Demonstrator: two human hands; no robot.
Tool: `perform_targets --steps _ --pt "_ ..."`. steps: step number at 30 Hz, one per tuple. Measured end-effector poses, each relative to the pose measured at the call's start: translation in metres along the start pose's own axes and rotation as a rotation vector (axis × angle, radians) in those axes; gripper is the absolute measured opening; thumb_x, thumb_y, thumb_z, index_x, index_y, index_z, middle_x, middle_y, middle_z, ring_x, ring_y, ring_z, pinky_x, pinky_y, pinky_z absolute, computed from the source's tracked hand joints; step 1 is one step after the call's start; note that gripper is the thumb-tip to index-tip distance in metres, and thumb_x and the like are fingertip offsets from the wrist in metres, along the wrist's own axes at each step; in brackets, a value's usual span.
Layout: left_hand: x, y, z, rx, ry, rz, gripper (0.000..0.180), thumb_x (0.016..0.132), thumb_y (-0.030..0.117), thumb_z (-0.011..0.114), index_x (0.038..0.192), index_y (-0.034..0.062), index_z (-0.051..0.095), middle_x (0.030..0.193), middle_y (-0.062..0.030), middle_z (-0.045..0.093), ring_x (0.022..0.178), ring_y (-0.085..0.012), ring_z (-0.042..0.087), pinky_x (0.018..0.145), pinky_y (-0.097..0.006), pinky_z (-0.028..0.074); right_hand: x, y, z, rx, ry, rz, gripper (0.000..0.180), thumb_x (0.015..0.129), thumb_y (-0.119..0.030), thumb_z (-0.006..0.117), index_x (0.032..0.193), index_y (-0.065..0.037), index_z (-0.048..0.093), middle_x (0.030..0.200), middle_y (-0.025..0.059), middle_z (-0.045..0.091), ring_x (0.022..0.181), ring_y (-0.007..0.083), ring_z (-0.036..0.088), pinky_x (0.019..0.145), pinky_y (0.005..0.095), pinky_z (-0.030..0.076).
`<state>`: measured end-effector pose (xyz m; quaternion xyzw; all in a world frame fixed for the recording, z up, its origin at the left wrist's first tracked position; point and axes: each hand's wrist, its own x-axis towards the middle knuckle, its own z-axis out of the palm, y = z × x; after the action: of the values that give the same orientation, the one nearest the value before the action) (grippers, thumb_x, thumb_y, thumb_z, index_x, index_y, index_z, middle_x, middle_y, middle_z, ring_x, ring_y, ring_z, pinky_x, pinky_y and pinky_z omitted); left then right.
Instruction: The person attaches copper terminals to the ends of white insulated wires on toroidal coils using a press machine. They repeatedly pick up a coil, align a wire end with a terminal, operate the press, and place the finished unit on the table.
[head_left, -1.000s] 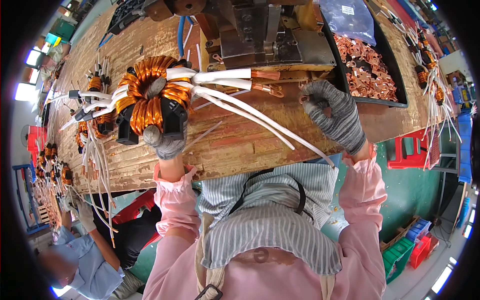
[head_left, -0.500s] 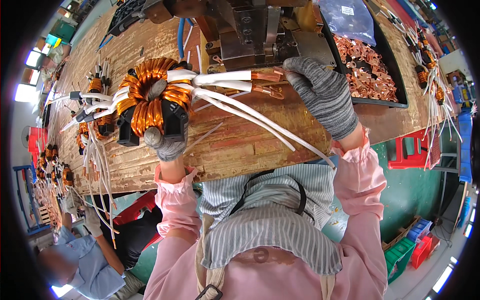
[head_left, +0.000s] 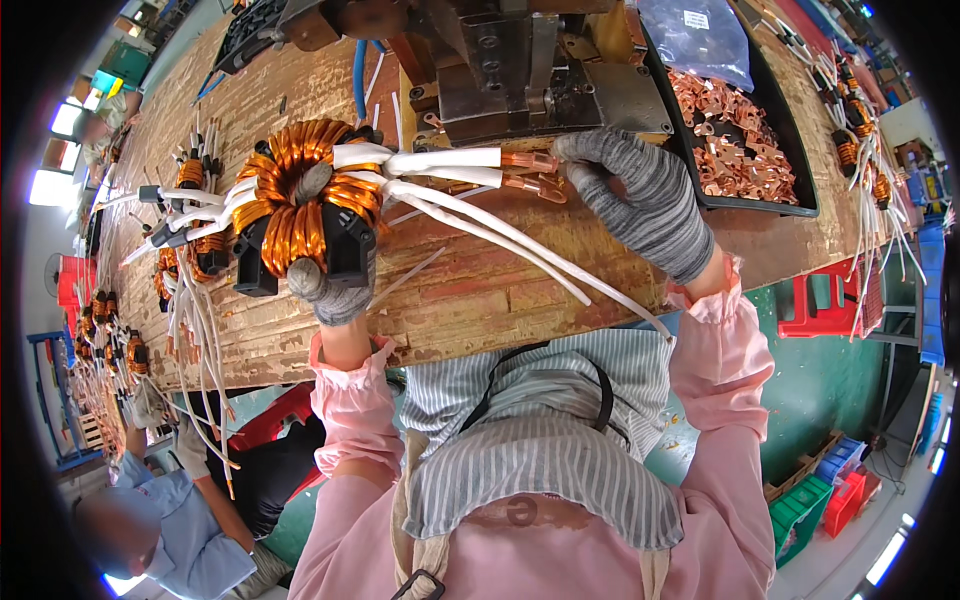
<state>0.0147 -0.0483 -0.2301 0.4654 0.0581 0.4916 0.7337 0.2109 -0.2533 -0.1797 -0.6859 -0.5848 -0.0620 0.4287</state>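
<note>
In the head view we see our right hand (head_left: 652, 205) shifted left since a second ago, when it stood well apart from the leads; now its fingers (head_left: 590, 148) pinch together at the upper copper end (head_left: 525, 159), though the exact contact is too small to tell. Our left hand (head_left: 340, 298) has stayed put, its fingers clamped around the copper-wound coil (head_left: 295, 245), one showing in the ring's hole. Just below the right fingertips sits a copper lug (head_left: 537, 187) on the second white lead (head_left: 475, 178).

To the right of the right fingers, a black tray (head_left: 760, 208) holds loose copper lugs (head_left: 745, 172), with a clear plastic bag (head_left: 697, 42) over its far end.

Beyond the right fingers, a dark metal press (head_left: 490, 85) stands close on the worn wooden surface (head_left: 470, 300), blocking the way forward. Two loose white leads (head_left: 520, 243) slant below them. Left of the left fingers lie more coils (head_left: 208, 252); a co-worker (head_left: 180, 525) sits beyond.
</note>
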Motion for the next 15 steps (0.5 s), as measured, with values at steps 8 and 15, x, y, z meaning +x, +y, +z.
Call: perform_targets --steps 8,15 --pt "0.005 0.003 0.006 0.031 0.0 0.006 0.09 0.063 0.053 0.064 0.126 0.0008 0.028 0.128 -0.0131 0.031 0.118 -0.0312 0.031 0.096 -0.054 0.028 0.002 0.0 0.005 0.829 -0.067 0.488 0.018 0.078 -0.014 0.062 0.091 -0.003 0.057 0.078 0.0041 0.059 0.063 0.0078 0.056 0.056 0.0202 0.046" --pt "0.009 0.008 0.017 0.078 0.016 -0.001 0.089 0.064 0.053 0.064 0.126 0.0002 0.029 0.127 -0.0132 0.031 0.118 -0.0311 0.031 0.096 -0.054 0.028 0.013 0.014 0.002 0.766 -0.04 0.358 0.016 0.079 -0.012 0.06 0.09 -0.001 0.059 0.07 0.0049 0.059 0.059 0.0092 0.055 0.055 0.02 0.047"
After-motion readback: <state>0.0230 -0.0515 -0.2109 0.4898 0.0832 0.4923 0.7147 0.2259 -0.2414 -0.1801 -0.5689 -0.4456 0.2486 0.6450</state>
